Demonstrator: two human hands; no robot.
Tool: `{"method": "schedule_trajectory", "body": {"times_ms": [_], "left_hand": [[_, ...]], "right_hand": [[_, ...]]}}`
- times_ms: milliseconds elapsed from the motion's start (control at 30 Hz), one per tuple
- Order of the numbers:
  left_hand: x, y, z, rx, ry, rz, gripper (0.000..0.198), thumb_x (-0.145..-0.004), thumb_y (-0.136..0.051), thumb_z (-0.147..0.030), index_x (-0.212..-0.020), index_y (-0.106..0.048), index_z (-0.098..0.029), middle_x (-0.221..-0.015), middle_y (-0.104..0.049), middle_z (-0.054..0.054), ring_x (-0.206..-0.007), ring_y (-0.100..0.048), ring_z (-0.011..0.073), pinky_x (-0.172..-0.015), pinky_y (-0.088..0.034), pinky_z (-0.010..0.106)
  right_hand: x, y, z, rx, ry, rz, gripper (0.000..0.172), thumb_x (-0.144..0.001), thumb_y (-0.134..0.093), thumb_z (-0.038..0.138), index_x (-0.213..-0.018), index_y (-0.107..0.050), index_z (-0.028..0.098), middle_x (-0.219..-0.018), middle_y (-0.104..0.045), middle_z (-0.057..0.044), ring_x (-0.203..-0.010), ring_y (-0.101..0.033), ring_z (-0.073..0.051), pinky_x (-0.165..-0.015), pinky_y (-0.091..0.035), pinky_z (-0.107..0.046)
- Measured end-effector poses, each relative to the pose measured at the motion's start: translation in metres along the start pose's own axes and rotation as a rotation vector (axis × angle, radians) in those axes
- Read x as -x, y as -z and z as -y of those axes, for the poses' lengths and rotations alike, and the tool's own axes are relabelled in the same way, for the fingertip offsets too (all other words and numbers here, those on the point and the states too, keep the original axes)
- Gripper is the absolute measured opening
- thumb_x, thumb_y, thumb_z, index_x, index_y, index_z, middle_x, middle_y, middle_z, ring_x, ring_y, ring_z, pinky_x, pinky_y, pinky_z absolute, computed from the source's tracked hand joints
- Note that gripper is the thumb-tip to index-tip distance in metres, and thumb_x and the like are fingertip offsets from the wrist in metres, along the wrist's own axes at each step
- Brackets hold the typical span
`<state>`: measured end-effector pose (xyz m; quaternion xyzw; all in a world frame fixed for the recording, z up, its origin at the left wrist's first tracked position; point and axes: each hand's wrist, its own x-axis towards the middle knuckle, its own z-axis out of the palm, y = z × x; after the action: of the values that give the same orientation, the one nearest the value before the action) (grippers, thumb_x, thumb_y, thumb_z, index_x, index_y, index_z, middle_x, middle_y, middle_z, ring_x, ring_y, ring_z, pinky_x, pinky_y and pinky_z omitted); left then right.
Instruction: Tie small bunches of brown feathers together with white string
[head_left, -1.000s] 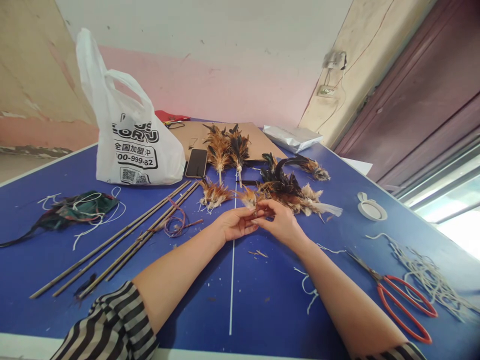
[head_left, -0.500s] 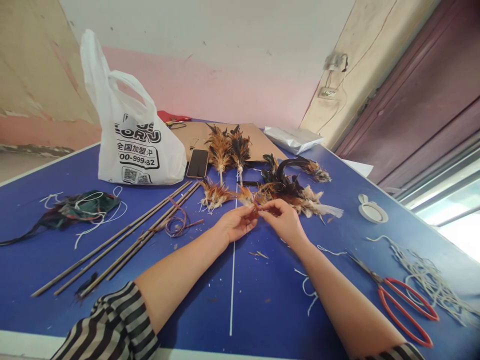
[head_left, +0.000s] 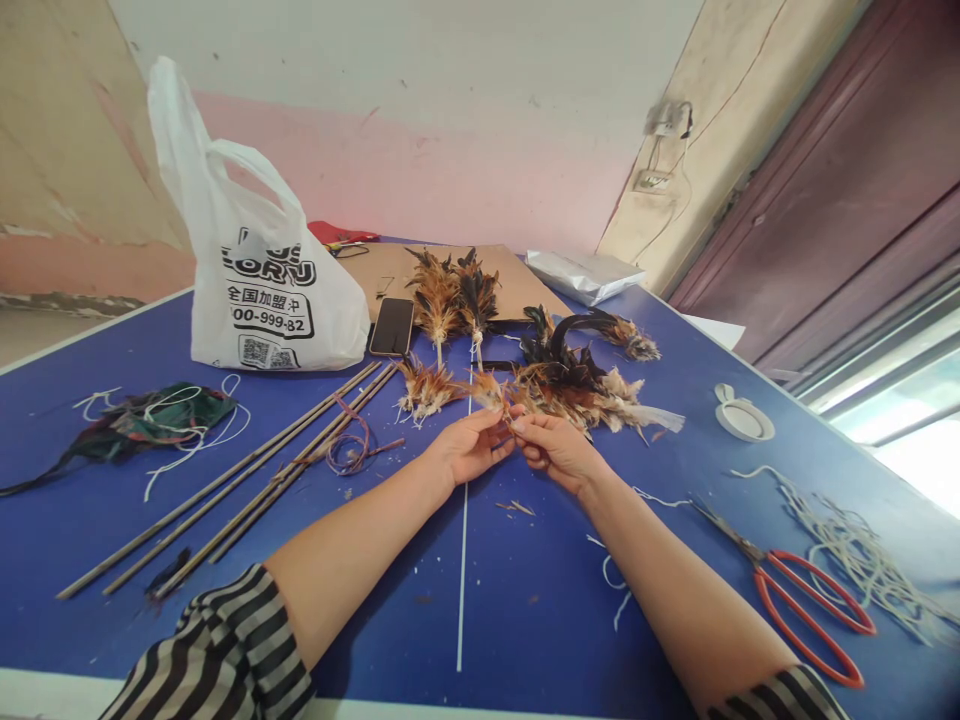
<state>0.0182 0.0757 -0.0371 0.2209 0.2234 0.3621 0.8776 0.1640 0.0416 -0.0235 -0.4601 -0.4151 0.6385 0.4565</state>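
Observation:
My left hand (head_left: 469, 450) and my right hand (head_left: 555, 448) meet fingertip to fingertip over the blue table (head_left: 465, 600). Both pinch a small bunch of brown and orange feathers (head_left: 495, 392) between them. Just beyond my right hand lies a loose pile of dark and tan feathers (head_left: 585, 385). A small tied feather bunch (head_left: 426, 388) lies to the left of my hands, and two upright-looking feather tufts (head_left: 454, 295) lie farther back.
Several thin sticks (head_left: 247, 480) and a coil of purple cord (head_left: 349, 450) lie left. Red-handled scissors (head_left: 802, 600) and a heap of white string (head_left: 855, 555) lie right. Farther back are a white plastic bag (head_left: 259, 280), a phone (head_left: 394, 326) and a white lid (head_left: 742, 415).
My right hand has drawn slightly toward me and rolled its fingers under, still pinching the feather bunch together with my left hand. Nothing else on the table moved.

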Motion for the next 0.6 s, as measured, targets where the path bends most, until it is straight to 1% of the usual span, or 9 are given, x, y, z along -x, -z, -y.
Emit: {"method": "schedule_trajectory", "body": {"times_ms": [200,267,333,467,600], "left_hand": [[-0.0013,0.0027,-0.0001,0.017,-0.027,0.012,0.011,-0.07,-0.062,-0.018,-0.081,-0.06,-0.018,-0.101,-0.062,0.003,-0.085,-0.058,0.0133,-0.076,-0.044,0.029],[-0.0019,0.0031,0.0015,0.014,-0.023,0.014,0.012,-0.07,-0.062,-0.019,-0.081,-0.061,-0.017,-0.1,-0.062,0.004,-0.084,-0.058,0.0136,-0.076,-0.044,0.029],[-0.0018,0.0024,0.003,0.004,-0.023,0.009,0.013,-0.07,-0.062,-0.019,-0.082,-0.062,-0.016,-0.1,-0.062,0.005,-0.083,-0.058,0.0129,-0.076,-0.044,0.027],[-0.0002,-0.0009,0.0043,-0.001,-0.032,-0.008,0.014,-0.069,-0.063,-0.019,-0.082,-0.062,-0.016,-0.1,-0.062,0.005,-0.081,-0.058,0.0118,-0.075,-0.045,0.027],[-0.0009,-0.0003,0.0014,0.023,-0.057,-0.027,0.013,-0.069,-0.063,-0.018,-0.082,-0.061,-0.017,-0.1,-0.062,0.004,-0.081,-0.058,0.0122,-0.074,-0.046,0.027]], "right_hand": [[-0.0018,0.0028,-0.0001,0.029,0.067,-0.084,0.026,-0.057,-0.07,0.035,-0.067,-0.056,0.015,-0.053,-0.047,0.004,-0.042,-0.036,-0.004,-0.038,-0.022,-0.018],[-0.0018,0.0011,-0.0006,0.038,0.085,-0.083,0.026,-0.058,-0.07,0.035,-0.069,-0.058,0.015,-0.056,-0.048,0.004,-0.043,-0.035,-0.004,-0.038,-0.023,-0.018],[-0.0013,-0.0012,-0.0012,0.064,0.096,-0.077,0.026,-0.059,-0.069,0.036,-0.07,-0.059,0.015,-0.053,-0.046,0.004,-0.042,-0.035,-0.004,-0.038,-0.024,-0.018],[-0.0003,-0.0033,-0.0014,0.108,0.115,-0.096,0.024,-0.06,-0.068,0.037,-0.065,-0.057,0.016,-0.045,-0.042,0.006,-0.041,-0.034,-0.005,-0.039,-0.024,-0.019],[0.0001,0.0002,0.0008,0.109,0.086,-0.076,0.024,-0.058,-0.069,0.035,-0.063,-0.057,0.015,-0.046,-0.045,0.005,-0.041,-0.036,-0.005,-0.039,-0.024,-0.019]]}}
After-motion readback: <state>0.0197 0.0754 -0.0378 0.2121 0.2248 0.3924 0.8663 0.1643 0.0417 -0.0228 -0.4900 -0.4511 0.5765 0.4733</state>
